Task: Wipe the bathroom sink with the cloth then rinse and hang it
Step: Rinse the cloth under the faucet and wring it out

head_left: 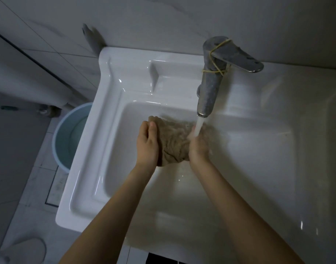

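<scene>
A blue bucket stands on the tiled floor at far left, just beside the white bathroom sink, as a person rinses a tan cloth under running water. The cloth sits bunched in the far half of the basin, held clear of the bottom between both hands, its right edge directly under the stream

The left hand is closed on the cloth's left edge, thumb on top and fingers curled beneath, forearm reaching in from the near edge at a slant toward the right. The right hand grips the opposite edge with its fingers wrapped into the fabric; the water strikes just where those fingers meet the cloth, and motion blur hides how tightly they are clenched. Both wrists are fairly straight, palms turned toward each other, the cloth gathered slack between them

To the right and farther back, the metal tap pours steadily, a yellow rubber band looped around its body and lever

Judged from this moment, the rinse is under way and the hanging is yet to come. A good rinse would mean shifting the cloth sideways so every fold passes under the stream, kneading and squeezing it between the hands until the runoff looks clear, then keeping it low in the basin to limit splashing onto the rim and the floor
</scene>
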